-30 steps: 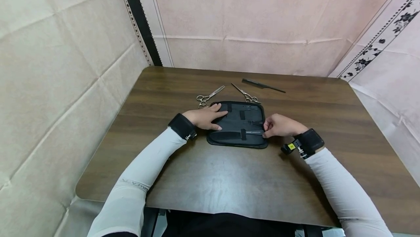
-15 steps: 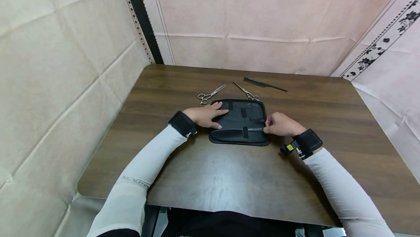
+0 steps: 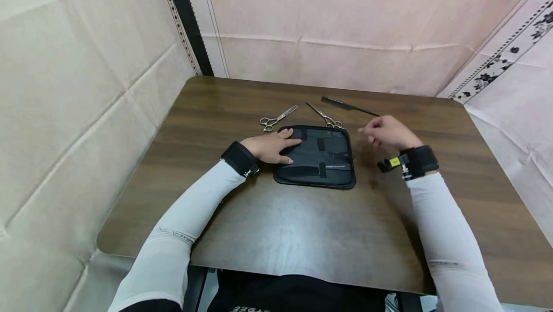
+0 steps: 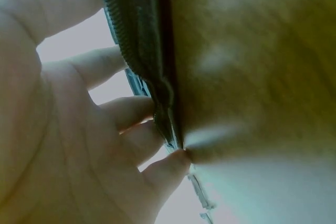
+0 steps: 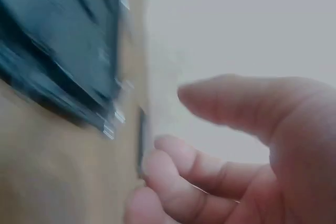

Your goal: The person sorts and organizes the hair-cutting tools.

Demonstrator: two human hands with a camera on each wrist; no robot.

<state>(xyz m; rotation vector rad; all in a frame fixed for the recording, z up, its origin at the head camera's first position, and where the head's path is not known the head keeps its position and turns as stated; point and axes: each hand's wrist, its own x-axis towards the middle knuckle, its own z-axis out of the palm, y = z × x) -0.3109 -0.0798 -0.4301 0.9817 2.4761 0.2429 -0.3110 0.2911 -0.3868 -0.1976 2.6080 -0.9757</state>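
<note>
A black zippered case (image 3: 308, 154) lies open on the table, with elastic loops and a slim grey-edged item under its near strap. My left hand (image 3: 273, 147) rests on the case's left side with fingers spread flat. In the left wrist view, the fingers of that hand (image 4: 68, 129) reach over the zipper edge (image 4: 142, 35). My right hand (image 3: 392, 132) is off the case, raised to its right, near the tail of a black comb (image 3: 339, 103). In the right wrist view, its thumb and loosely bent fingers (image 5: 226, 98) stand apart with nothing between them.
Beyond the case lie two pairs of metal scissors, thinning scissors (image 3: 287, 112) on the left and plain-looking scissors (image 3: 317, 111) on the right. The brown wooden table (image 3: 276, 225) has cloth-covered walls (image 3: 345, 24) behind it and at both sides.
My right hand has left the case's right edge and moved up and to the right, toward the comb. The left hand stays on the case; the view tilts slightly.
</note>
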